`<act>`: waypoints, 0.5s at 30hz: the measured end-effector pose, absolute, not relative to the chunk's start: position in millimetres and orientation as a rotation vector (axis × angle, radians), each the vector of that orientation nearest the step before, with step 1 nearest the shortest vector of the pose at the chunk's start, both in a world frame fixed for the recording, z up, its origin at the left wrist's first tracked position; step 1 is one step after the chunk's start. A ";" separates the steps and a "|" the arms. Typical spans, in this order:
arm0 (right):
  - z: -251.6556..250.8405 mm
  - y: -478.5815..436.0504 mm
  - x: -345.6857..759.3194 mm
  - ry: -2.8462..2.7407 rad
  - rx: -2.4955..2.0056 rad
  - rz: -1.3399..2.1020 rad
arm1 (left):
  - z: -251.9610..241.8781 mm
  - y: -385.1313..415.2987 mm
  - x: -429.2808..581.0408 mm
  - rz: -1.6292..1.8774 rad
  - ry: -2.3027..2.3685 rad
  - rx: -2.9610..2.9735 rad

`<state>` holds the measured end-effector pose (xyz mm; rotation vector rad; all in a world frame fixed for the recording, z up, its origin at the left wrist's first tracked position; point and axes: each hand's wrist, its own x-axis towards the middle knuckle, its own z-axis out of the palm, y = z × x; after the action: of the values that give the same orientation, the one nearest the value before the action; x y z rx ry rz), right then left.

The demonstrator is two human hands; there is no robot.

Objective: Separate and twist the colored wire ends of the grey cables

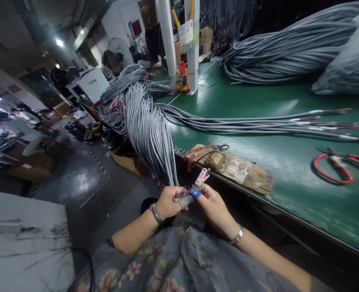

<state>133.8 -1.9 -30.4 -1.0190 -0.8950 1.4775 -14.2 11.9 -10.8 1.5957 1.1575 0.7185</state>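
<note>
My left hand (169, 202) is closed around the end of a grey cable (185, 200), with thin coloured wires showing by its fingertips. Close beside it, my right hand (213, 203) pinches at the same wires; a blue wrap (195, 194) covers part of its thumb. Just above the right fingers is a pink clip (202, 177) near the table's front edge; whether the hand touches it I cannot tell. Behind my hands, a thick bundle of grey cables (150, 123) hangs over the edge, its lower ends partly hidden by the left hand.
On the green table (291, 158) lie a worn wooden board (240, 172), red-handled pliers (334, 166) and several cables (228, 125) with bared ends. A large cable coil (276, 52) sits at the back right. A white post (193, 52) rises from the table. Cardboard boxes (33, 164) stand left.
</note>
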 end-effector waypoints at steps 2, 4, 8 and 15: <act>-30.9 -2.1 133.4 -0.888 -1.017 1.491 | -13.0 12.2 -15.5 0.697 1.171 1.641; -30.9 -2.5 133.4 -0.872 -1.029 1.495 | -13.2 11.7 -14.1 0.729 1.196 1.634; -30.6 -5.1 136.3 -0.861 -1.050 1.487 | -8.7 10.4 -7.8 0.863 1.222 1.484; -33.7 -12.4 142.8 -0.988 -1.071 1.381 | -5.6 10.9 -4.3 0.942 1.238 1.370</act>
<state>142.8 -12.4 -33.7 -1.0708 -0.9879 1.3812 -4.3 10.9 -5.6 1.3699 1.2385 0.9422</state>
